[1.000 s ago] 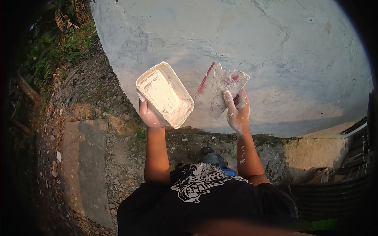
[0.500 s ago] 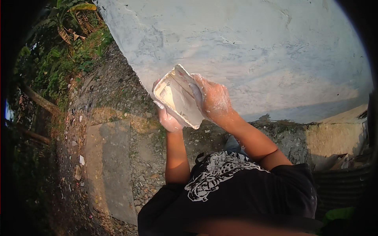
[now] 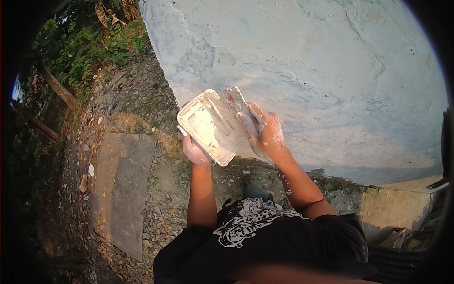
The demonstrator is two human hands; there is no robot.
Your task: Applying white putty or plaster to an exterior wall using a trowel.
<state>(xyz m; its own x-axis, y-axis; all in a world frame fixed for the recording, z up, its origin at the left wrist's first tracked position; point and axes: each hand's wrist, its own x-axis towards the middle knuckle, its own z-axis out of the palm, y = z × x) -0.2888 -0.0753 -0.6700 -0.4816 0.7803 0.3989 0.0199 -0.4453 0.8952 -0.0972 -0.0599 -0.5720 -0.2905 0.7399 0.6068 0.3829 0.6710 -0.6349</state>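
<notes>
My left hand (image 3: 195, 151) grips a shallow rectangular container (image 3: 219, 158) from its near left side, the fingers partly hidden beneath it. Wet, off-white putty (image 3: 203, 122) coats the inside, thicker toward the left. In my right hand (image 3: 267, 132) is a flat, putty-smeared scraper (image 3: 235, 98) with a reddish patch, tilted at the container's right edge. Whether the scraper touches the container I cannot tell. White residue marks both hands and my right forearm.
A pale, patchily coated wall (image 3: 302, 71) rises just beyond my hands. Stony ground (image 3: 165, 199) with a concrete slab (image 3: 125, 189) lies to the left, bordered by plants (image 3: 80, 52). A low ledge (image 3: 392, 206) sits at the right, by the wall's foot.
The scraper has come up and out to the container's right edge, so more of its face shows. The container has tipped flatter, showing more putty. The view has shifted slightly.
</notes>
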